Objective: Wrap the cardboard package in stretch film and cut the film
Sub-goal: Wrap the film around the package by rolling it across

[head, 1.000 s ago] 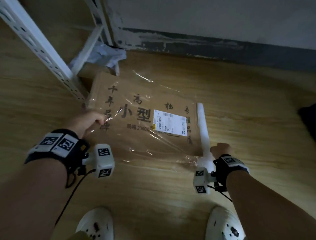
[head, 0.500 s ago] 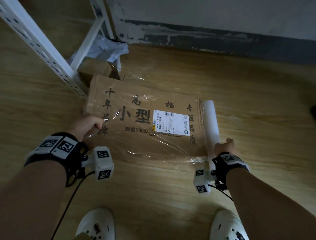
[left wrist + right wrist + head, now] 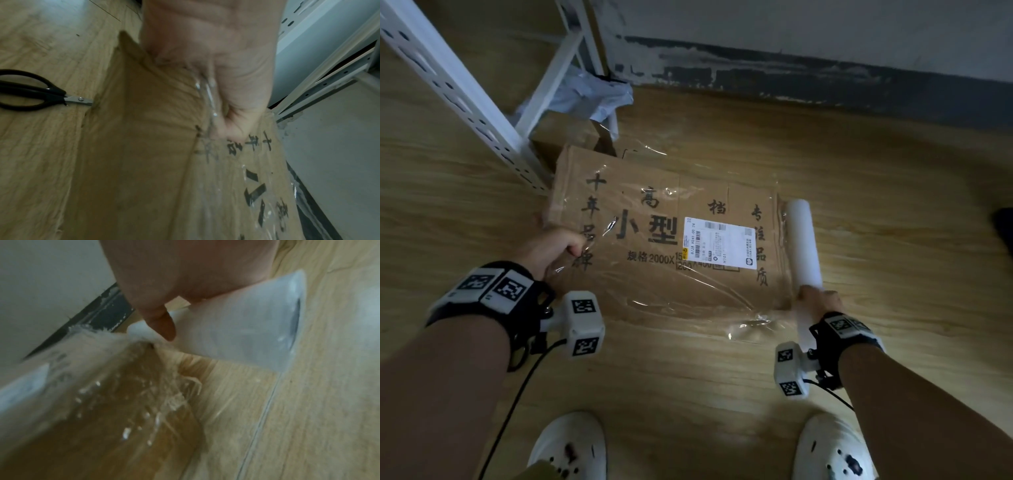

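Observation:
A flat cardboard package (image 3: 664, 240) with black characters and a white label lies on the wooden floor, with clear stretch film (image 3: 688, 287) spread over its top. My left hand (image 3: 554, 248) grips the package's left edge together with the film's end (image 3: 209, 100). My right hand (image 3: 820, 301) holds the near end of the white film roll (image 3: 801, 246), which lies along the package's right edge. The roll (image 3: 236, 337) also shows in the right wrist view with film bunched off it.
Black-handled scissors (image 3: 39, 91) lie on the floor beside the package. A white perforated metal rack (image 3: 458, 99) stands at the left, with a pale plastic bag (image 3: 589, 96) and a small box under it. A wall with dark skirting (image 3: 825, 78) runs behind. My white shoes (image 3: 571, 448) are below.
The right hand has drawn the roll tighter against the package's right edge, and the film lies flatter over the top. The left hand keeps its grip on the left edge.

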`<state>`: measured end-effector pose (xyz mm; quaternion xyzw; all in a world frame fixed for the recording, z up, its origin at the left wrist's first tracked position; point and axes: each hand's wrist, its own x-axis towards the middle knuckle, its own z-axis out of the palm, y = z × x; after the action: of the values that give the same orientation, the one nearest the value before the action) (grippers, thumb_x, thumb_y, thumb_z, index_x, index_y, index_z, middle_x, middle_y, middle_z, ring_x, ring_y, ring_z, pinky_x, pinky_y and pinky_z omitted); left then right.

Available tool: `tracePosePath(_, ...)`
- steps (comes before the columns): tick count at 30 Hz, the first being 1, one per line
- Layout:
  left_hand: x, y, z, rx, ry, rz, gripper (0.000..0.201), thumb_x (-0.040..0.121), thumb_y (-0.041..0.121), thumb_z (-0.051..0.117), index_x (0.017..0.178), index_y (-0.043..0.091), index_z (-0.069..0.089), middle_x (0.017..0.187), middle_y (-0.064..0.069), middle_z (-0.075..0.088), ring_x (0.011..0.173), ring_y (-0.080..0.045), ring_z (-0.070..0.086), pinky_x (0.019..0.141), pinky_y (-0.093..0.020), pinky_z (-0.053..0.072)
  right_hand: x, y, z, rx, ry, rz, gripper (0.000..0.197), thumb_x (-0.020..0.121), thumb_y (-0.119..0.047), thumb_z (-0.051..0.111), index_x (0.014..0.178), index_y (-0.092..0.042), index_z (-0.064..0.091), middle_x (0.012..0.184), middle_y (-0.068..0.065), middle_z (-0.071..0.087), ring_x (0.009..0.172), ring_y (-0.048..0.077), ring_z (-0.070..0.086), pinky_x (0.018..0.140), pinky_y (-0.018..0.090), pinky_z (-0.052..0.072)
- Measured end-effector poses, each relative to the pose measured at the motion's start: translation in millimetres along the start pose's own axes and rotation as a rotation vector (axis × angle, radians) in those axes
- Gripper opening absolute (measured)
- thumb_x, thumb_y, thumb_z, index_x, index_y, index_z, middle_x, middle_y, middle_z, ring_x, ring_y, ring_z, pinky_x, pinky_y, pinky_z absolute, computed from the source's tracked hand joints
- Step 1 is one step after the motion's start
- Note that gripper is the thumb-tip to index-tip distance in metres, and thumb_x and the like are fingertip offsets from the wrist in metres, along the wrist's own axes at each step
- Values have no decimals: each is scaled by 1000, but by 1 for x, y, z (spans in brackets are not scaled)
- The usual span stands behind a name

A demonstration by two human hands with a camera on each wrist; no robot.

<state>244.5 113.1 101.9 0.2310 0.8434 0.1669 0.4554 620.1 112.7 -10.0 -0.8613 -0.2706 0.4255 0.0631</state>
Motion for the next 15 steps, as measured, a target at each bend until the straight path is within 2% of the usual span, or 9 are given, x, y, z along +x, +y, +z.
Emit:
tracePosePath(2,0,0,-1,19,-14,-27,21,84,-2,50,65,7,48,83,-15,46,67,-22,43,54,-25,31,1,1,-8,75,-31,4,40,86,-21,53,118,2,50,97,19,55,83,33,52,65,34,37)
tracePosePath(3,-1,0,-2,28,-18,-40,20,84,-1,51,65,7,47,84,-16,46,70,-22,44,55,-25,31,-1,0,-11,108,-46,3,37,86,-21,51,115,2,49,90,16,53,78,31,50,66,33,35)
tracePosePath(6,-1,2,-3,9,-30,-51,15,82,-1,51,68,4,49,74,-12,44,62,-20,39,55,-25,30,-8,-5,-14,222,-108,10,55,86,-38,53,126,-1,47,100,17,55,85,31,53,73,36,37)
tracePosePath(8,-3,5,-3,34,15,-13,5,83,1,56,88,2,56,73,-10,47,59,-20,40,56,-25,32,-12,-9,-14,234,-146,4,80,80,-58,62,136,-4,44,115,18,56,94,31,55,72,35,39)
tracePosePath(9,0,6,-2,34,34,18,17,85,1,57,102,0,57,79,-13,50,61,-21,43,58,-25,34,-17,-11,-17,202,-152,-12,86,76,-60,67,136,-4,43,115,17,56,93,30,55,66,32,39)
tracePosePath(11,-1,9,1,34,42,27,42,86,0,56,127,-9,50,102,-21,55,81,-24,51,72,-32,42,-23,-13,-22,142,-135,-66,79,76,-49,74,133,-2,45,104,14,57,82,27,54,55,28,34)
tracePosePath(12,-3,12,1,35,41,5,44,84,0,57,127,-10,50,112,-23,55,91,-24,52,82,-34,43,-25,-12,-24,140,-123,-84,69,79,-40,75,129,-2,47,96,11,57,74,24,54,53,27,33)
tracePosePath(13,-8,14,2,37,21,-27,36,80,2,59,115,-8,56,109,-23,56,94,-24,52,85,-37,44,-29,-13,-25,159,-112,-92,59,81,-33,74,125,-3,49,88,9,58,70,22,54,53,26,35)
tracePosePath(15,-13,18,2,44,-14,-46,11,69,8,59,74,2,51,79,-15,48,72,-23,46,67,-32,41,-33,-13,-26,218,-95,-122,47,82,-25,71,121,-8,52,87,7,59,74,23,58,58,27,42)
